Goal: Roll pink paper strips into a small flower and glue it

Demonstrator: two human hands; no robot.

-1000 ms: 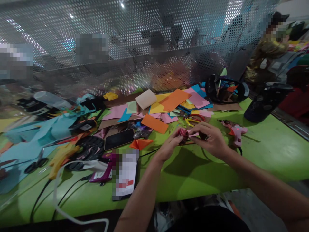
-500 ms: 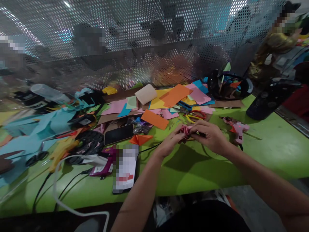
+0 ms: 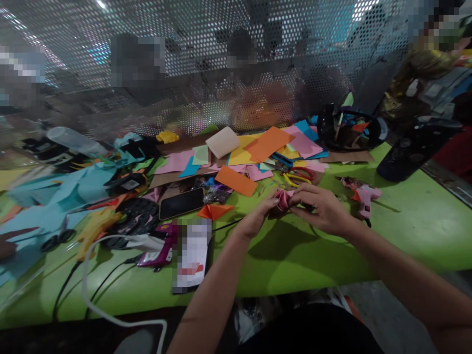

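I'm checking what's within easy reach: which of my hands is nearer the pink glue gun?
Right. Your right hand is just left of the pink glue gun, not touching it; your left hand is farther left, beyond the pink piece.

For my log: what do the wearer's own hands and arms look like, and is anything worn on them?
The left hand and right hand are ungloved, with no watch or band at either wrist. Both forearms show no sleeves. Whether there are rings is unclear. Black clothing shows at the body.
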